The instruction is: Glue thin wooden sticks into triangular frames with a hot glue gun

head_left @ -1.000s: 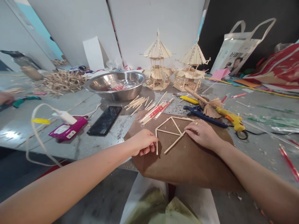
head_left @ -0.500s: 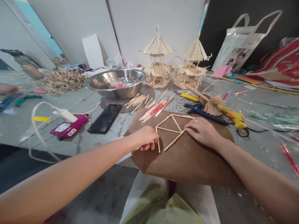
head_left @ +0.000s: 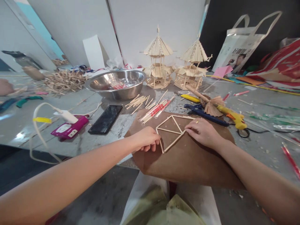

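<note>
A flat frame of thin wooden sticks (head_left: 169,128) lies on a brown board (head_left: 178,165). At its left side, my left hand (head_left: 148,139) pinches a stick whose near end meets the end of a slanting stick (head_left: 173,142). My right hand (head_left: 202,131), with a ring on one finger, has its fingertips closed at the frame's right corner and partly hides that corner. Just beyond the board's far edge lie loose sticks (head_left: 137,101) and a clear packet of sticks with red print (head_left: 158,109).
A steel bowl (head_left: 93,86) and two stick pagoda models (head_left: 158,67) stand at the back. A phone (head_left: 105,119) and a purple power strip (head_left: 70,127) lie left. To the right are a blue tool (head_left: 206,115) and a yellow glue gun (head_left: 235,117). Another person's hand (head_left: 6,87) shows far left.
My left hand has swung the near end of its stick slightly right, closing the gap to the slanting stick's end. The right hand stays in place.
</note>
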A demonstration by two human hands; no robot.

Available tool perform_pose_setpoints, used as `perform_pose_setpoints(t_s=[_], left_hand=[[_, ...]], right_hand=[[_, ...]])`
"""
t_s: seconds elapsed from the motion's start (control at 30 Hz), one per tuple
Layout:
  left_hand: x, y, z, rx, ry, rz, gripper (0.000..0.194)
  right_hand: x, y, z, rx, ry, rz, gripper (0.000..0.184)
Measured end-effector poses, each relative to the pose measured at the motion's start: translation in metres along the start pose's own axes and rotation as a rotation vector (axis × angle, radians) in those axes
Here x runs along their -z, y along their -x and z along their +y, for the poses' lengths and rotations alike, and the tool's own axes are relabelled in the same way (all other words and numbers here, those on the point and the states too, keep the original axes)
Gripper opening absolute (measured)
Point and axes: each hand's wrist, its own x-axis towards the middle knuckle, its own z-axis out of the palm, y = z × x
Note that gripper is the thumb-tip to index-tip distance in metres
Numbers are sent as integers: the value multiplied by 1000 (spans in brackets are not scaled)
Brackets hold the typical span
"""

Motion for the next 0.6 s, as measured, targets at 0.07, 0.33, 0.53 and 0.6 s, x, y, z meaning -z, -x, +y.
perform_pose_setpoints(t_s=[0.07,0.33,0.53,0.6], left_hand=[[1,2,-3,-98,-69,10,24],[6,12,-19,-828,-592,262,18],[7,7,-30,-878,-734,262,20],[8,5,-31,-882,-747,256,21]], right_hand=[[0,0,1,6,-6,9,19],[4,2,-10,224,10,-11,20],[7,-4,-29,411,84,-199,27],[8,-6,-33,414,71,-230,26]])
